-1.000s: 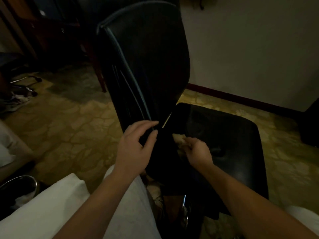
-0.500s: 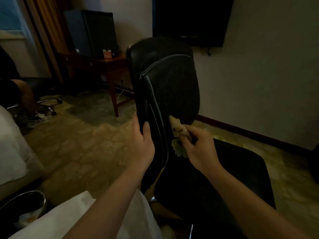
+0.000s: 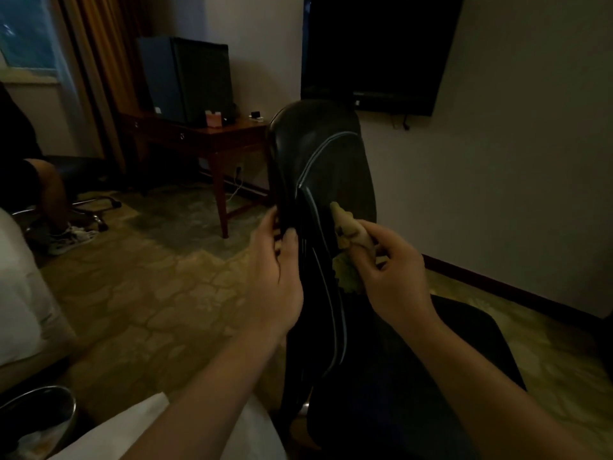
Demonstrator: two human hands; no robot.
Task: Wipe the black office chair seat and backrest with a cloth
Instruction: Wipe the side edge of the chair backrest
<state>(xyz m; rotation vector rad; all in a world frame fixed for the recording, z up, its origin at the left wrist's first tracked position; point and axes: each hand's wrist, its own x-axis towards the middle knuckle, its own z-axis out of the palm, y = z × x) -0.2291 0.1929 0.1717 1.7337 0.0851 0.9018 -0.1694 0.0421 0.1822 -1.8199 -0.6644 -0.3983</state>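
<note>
The black office chair stands in front of me, its tall backrest (image 3: 318, 154) seen nearly edge-on and its seat (image 3: 464, 343) low to the right. My left hand (image 3: 275, 277) grips the backrest's left edge at mid height, thumb on the near side. My right hand (image 3: 388, 277) pinches a bunched yellowish cloth (image 3: 348, 230) and holds it against the backrest's front face, just right of the pale piping. Part of the cloth hangs below my fingers.
A wooden desk (image 3: 212, 134) with a dark box stands behind the chair on the left. A wall-mounted TV (image 3: 374, 48) hangs above. Another person's leg and a chair base (image 3: 96, 210) are far left. A metal bin (image 3: 36, 416) sits at bottom left beside white bedding.
My view has risen from the seat to the backrest. My right hand lifted the cloth from the seat's rear up onto the backrest. My left hand slid higher along the backrest's edge.
</note>
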